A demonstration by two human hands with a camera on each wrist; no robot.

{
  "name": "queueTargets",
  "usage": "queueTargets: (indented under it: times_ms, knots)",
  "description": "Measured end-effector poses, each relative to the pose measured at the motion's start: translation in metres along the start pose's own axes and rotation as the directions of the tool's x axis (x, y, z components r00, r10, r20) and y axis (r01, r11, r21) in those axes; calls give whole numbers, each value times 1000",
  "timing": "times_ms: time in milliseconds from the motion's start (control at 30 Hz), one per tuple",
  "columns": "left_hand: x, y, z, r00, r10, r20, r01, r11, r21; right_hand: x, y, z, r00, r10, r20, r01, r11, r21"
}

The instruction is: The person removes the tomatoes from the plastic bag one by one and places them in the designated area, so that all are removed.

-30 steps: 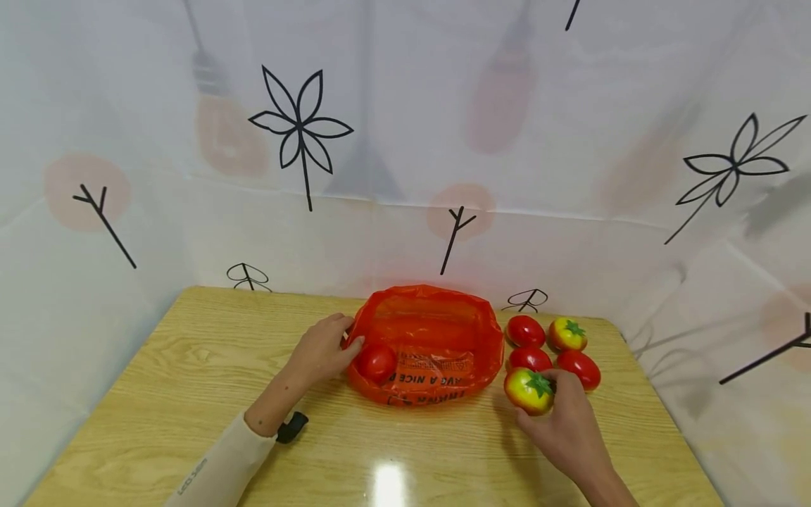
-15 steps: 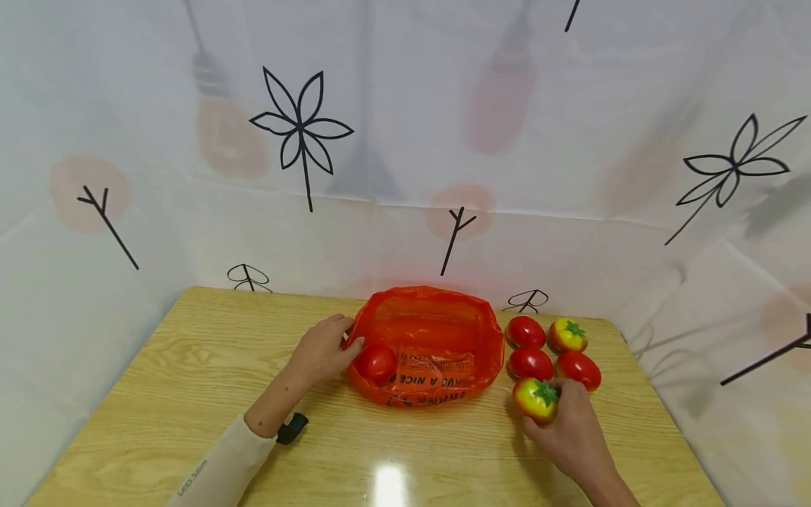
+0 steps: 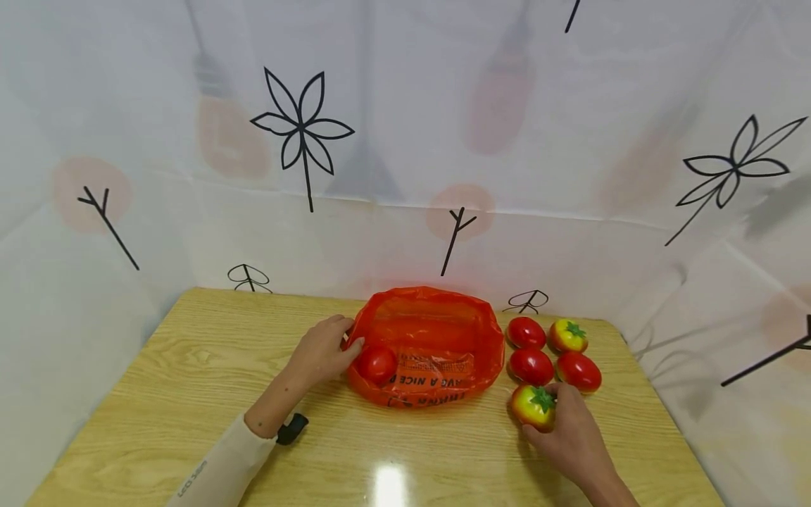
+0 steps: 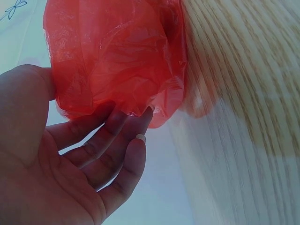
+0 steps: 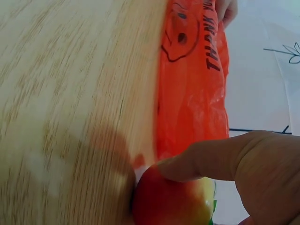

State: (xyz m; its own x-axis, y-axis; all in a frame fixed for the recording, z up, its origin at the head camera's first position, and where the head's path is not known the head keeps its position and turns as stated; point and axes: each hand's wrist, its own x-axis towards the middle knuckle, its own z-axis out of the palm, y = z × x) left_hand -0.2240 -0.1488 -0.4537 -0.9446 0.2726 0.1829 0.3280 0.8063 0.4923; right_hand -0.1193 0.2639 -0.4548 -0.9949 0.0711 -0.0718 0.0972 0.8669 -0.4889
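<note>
A red plastic bag [image 3: 437, 394] stands with its mouth spread wide, and one red tomato [image 3: 378, 364] lies inside at its left. My left hand [image 3: 326, 350] grips the bag's left rim, thumb at the inner side and fingers outside; in the left wrist view the fingers [image 4: 110, 136] rest against the film. My right hand [image 3: 570, 433] holds a yellow-red tomato [image 3: 532, 407] with a green leafy top, right of the bag and close over the table. In the right wrist view the thumb [image 5: 197, 159] presses on its side; the other fingers are mostly hidden.
Behind the held one, two red tomatoes stand in a column, the far one [image 3: 526, 332] and the near one [image 3: 531, 366]. To their right are a yellow-red tomato [image 3: 568, 335] and a red one [image 3: 579, 372]. A patterned white cloth [image 3: 405, 232] borders the wooden table [image 3: 209, 366].
My right hand has drawn the yellow-red tomato slightly toward me and down, away from the near red tomato it overlapped. The left hand and the bag have stayed put.
</note>
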Motion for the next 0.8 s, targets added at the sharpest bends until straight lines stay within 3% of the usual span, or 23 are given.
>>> queueTargets:
  times_ms: [333,800]
  knots:
    - [1,1,0,1000,-2,3,2,1000,1,2,1,-2,1000,1,16,-1,1000,-5]
    - [1,-1,1,1000,14,-3,-14,1000,5,-1,0,2,1000,-23,-21,23,1000,-21]
